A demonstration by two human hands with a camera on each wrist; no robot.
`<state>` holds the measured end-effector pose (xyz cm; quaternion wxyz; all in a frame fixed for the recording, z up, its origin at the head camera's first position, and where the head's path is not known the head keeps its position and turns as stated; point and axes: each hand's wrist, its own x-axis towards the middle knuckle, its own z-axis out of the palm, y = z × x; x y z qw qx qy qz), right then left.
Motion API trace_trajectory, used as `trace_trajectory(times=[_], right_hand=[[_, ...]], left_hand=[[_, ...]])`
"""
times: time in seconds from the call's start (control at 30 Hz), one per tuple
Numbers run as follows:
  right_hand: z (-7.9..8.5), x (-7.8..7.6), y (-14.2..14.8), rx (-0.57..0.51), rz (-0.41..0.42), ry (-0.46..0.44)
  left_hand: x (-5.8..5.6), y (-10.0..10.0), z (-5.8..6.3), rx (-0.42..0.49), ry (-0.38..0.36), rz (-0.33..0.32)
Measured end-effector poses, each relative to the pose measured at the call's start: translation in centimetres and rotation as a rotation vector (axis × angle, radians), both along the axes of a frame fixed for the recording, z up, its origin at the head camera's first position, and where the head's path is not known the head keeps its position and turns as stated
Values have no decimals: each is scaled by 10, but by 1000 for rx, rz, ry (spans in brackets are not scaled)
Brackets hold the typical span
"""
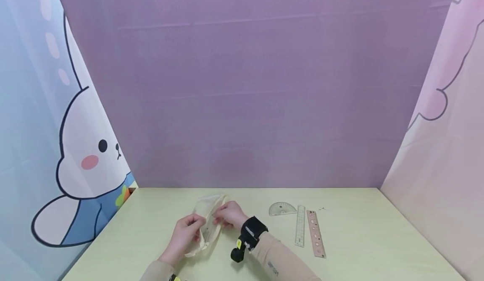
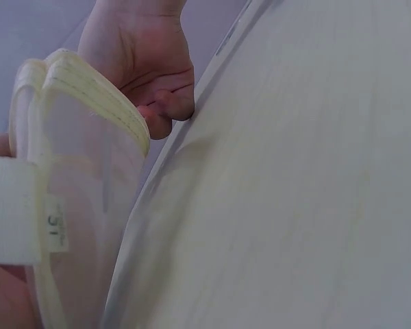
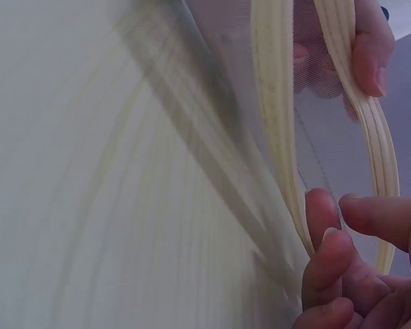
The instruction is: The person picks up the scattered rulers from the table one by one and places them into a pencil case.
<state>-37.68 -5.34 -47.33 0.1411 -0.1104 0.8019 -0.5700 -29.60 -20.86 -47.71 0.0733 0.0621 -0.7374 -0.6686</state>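
Observation:
A see-through mesh pouch with pale yellow edge bands is held up over the table's left half, its mouth spread apart. My left hand pinches one edge band between thumb and fingers. On the other side of the mouth, my right hand grips the opposite band with curled fingers. The right wrist view shows the two edge bands bowed apart, the left hand above and the right hand below. A white tab covers part of the left fingers in the left wrist view.
Right of the hands lie a clear protractor, a clear ruler and a pinkish ruler with cut-out shapes. A tiny dark-marked thing is beside them. A purple cloth hangs behind the table, printed cloths at both sides.

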Motion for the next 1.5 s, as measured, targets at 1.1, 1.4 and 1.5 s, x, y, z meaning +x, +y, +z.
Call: trace_trajectory(times=[1.1,1.4,1.5], right_hand=[[10,-5,34,71,104,122],[14,-29,104,233,68,317],[12,-36,132,351,50,372]], left_hand=[[-6,-4,-10,15,11,8],[-2,-3,-2,20,12,-8],[-4,-4,-6,19,16,-1]])
